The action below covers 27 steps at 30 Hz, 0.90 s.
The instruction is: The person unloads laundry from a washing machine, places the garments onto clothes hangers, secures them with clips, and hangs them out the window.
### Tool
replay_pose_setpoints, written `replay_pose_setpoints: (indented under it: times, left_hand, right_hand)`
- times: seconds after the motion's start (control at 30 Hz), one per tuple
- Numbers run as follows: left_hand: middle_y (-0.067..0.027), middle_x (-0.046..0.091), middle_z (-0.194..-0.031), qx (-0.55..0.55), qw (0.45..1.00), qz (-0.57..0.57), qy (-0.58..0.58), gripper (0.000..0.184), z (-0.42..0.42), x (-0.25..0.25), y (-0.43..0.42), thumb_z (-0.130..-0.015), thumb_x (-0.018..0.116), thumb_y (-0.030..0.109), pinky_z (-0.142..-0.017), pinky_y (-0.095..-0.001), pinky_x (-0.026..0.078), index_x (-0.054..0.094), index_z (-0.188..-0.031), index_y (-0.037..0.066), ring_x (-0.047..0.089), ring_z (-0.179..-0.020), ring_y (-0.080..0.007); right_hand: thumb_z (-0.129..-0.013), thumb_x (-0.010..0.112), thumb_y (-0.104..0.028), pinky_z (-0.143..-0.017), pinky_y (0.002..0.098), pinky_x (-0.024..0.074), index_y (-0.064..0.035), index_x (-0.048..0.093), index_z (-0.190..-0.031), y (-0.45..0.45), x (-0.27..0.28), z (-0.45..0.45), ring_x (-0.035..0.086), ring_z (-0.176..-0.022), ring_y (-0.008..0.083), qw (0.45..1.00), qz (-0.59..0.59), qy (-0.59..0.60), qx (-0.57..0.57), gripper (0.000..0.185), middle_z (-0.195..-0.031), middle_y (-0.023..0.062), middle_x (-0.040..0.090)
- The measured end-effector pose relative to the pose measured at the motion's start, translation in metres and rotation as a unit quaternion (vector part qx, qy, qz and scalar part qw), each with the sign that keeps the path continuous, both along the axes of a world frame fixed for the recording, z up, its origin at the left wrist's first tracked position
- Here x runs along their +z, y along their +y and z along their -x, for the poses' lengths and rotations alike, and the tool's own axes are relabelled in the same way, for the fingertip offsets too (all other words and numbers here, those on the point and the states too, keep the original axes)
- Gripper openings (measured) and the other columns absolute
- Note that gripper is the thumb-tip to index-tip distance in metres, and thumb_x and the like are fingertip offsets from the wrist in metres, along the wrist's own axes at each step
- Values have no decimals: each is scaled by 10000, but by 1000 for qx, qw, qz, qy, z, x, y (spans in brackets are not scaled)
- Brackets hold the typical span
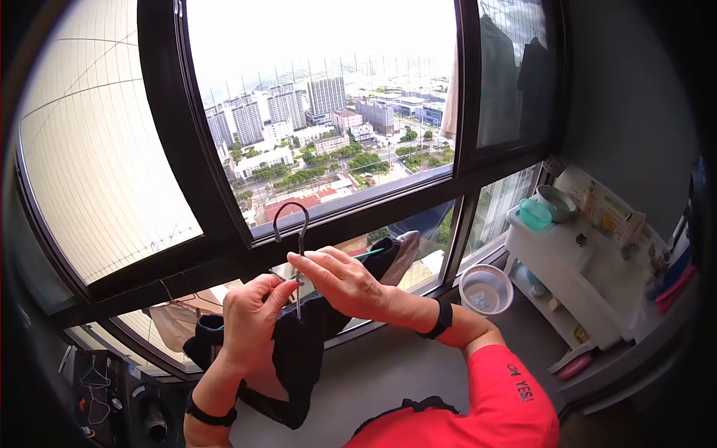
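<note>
Dark garments [299, 362] hang below my hands, on a hanger whose dark hook [291, 213] rises above them. My left hand [254, 313] is closed at the hanger's neck, thumb and index finger pinched together. Beside it on the right, my right hand [343, 284] has its fingers stretched and pressed together against the hanger just under the hook; its thumb is hidden. A teal hanger arm [370, 254] shows behind the right hand, near the dark cloth.
A dark window frame [358, 213] runs across in front, with city buildings beyond. Beige clothes [170, 327] hang at the left. A white bucket [485, 290] stands on the floor beside a white sink unit [567, 261]. Wire hangers [97, 388] lie at the lower left.
</note>
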<state>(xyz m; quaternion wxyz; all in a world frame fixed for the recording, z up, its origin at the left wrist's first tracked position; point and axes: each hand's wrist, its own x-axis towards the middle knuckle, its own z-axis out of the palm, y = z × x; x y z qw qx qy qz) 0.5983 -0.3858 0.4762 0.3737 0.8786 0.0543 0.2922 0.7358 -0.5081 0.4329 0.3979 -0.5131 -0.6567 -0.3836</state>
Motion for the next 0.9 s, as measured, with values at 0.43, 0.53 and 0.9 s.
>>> replay_pose_setpoints:
  times: [0.43,0.53,0.9]
  left_hand:
    - [-115,465,-1280,170,832,-423,-315,237,-96,118,44,-874,564,245,-1033,-537,290,606,-1089,153,406,-1240,-285]
    - [-119,454,-1292,207,827,-428,-299,216,-107,99,76,-865,553,213,-1027,-558,286,606,-1067,157,407,-1237,-298]
    - [-158,244,-1422,168,906,-323,-215,768,-269,76,157,-759,708,270,-1067,-433,277,279,-1371,92,272,-1317,-325]
  right_hand:
    - [-789,626,15,-663,351,511,32,450,-1228,15,212,-242,639,-765,290,947,-249,-145,-143,473,-867,179,626]
    - [-815,633,-78,-583,271,514,29,442,-1240,24,250,-314,635,-682,191,913,-295,-207,-190,478,-807,115,634]
    - [-848,592,-74,-744,295,515,-25,517,-1227,8,283,-384,661,-830,214,946,-280,-64,-147,389,-954,163,658]
